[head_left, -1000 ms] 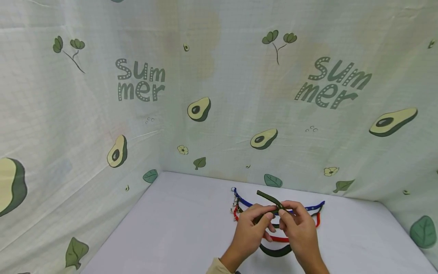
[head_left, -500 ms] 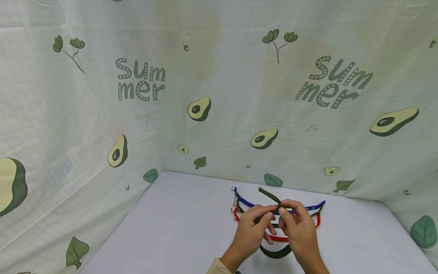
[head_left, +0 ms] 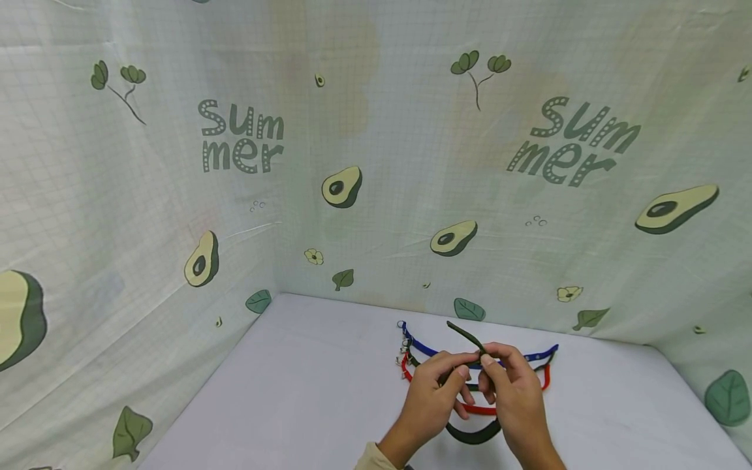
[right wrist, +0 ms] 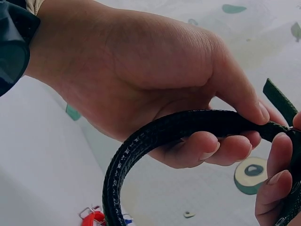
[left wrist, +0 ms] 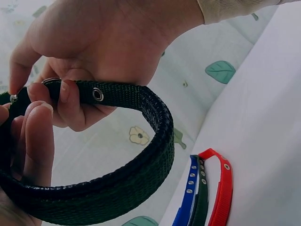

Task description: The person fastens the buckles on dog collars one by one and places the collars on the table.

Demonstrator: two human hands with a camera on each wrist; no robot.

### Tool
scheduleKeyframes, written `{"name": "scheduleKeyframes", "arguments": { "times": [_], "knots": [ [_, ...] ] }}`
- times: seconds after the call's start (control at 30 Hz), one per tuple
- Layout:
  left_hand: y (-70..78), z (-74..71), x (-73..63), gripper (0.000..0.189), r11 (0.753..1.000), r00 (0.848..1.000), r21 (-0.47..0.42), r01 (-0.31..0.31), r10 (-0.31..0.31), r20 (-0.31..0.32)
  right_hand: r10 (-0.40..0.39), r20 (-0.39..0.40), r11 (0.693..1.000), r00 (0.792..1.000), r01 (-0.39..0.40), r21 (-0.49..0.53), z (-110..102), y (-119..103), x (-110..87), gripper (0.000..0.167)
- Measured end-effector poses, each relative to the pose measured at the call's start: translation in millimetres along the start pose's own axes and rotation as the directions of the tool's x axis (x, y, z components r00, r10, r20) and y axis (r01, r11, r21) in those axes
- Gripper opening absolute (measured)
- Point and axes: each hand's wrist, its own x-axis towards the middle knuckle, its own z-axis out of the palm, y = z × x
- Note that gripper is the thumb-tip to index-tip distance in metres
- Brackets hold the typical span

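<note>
Both hands hold up a dark green pet collar (head_left: 474, 436) of woven webbing with metal eyelets, bent into a loop that hangs below them. My left hand (head_left: 425, 395) grips the eyelet end; in the left wrist view its fingers wrap the strap (left wrist: 120, 96) beside an eyelet. My right hand (head_left: 519, 401) pinches the strap between thumb and fingers, close to the left fingertips. The strap's free tip (right wrist: 278, 101) sticks up past the right thumb. In the right wrist view the padded band (right wrist: 115, 179) curves down under the right hand. Fingers partly hide the metal buckle area.
Behind the hands, a blue collar (head_left: 420, 346), a red collar (head_left: 480, 410) and another green collar (left wrist: 201, 202) lie side by side on the white table (head_left: 282, 391). Their metal rings and buckles point left. A printed cloth (head_left: 376, 143) walls the back and left.
The strap's free tip has shifted slightly right and upward, and looks narrower now. Both hands keep almost the same place and grip.
</note>
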Motion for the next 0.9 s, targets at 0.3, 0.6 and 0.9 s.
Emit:
{"name": "scheduleKeyframes", "arguments": {
  "times": [0.3,0.6,0.9],
  "knots": [
    [-0.3,-2.0,0.2,0.026,1.000,1.000,0.030,0.000,0.000,0.014,-0.001,0.012,1.000,1.000,0.001,-0.021,-1.5,-0.5,-1.1,0.018],
    [-0.5,-4.6,0.4,0.026,1.000,0.999,0.020,0.010,-0.010,0.031,-0.018,0.025,0.998,1.000,0.019,-0.062,-2.2,-0.2,-0.3,0.017],
    [-0.4,-7.4,2.4,0.024,1.000,1.000,0.021,0.010,-0.010,0.028,-0.079,0.058,0.992,0.995,0.084,-0.098,-1.7,-0.9,1.7,0.016]
  ]
}}
